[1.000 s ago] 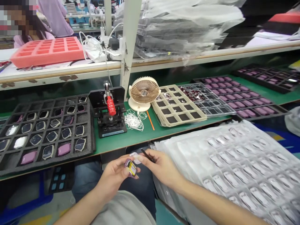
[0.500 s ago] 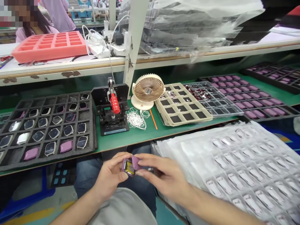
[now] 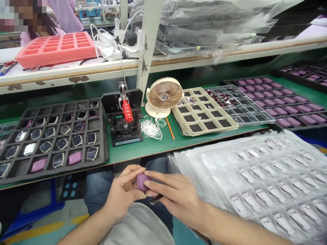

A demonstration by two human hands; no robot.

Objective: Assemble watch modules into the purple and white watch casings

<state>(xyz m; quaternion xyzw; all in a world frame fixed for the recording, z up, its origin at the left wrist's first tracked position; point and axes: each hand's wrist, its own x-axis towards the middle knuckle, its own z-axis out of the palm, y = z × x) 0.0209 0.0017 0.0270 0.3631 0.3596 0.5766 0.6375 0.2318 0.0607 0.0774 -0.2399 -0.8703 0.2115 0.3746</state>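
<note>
Over my lap, both hands meet on a small purple watch case (image 3: pixel 141 180). My left hand (image 3: pixel 124 194) cups the case from below and the left, fingers curled round it. My right hand (image 3: pixel 173 195) presses its fingertips on the case's purple back and also keeps a thin dark tool (image 3: pixel 156 198) tucked under the fingers. The case's inner side is hidden now.
A black foam tray (image 3: pixel 51 139) with several watch cases lies left on the green bench. Behind stand a black press jig with red handle (image 3: pixel 125 117), a small fan (image 3: pixel 165 97), a beige tray (image 3: pixel 201 117) and trays of purple backs (image 3: pixel 276 102). Clear blister sheets (image 3: pixel 255 170) lie right. Another person sits far left.
The purple back, held apart a second ago, has been set onto the case; the yellow inside no longer shows. My right fingers have closed over it.
</note>
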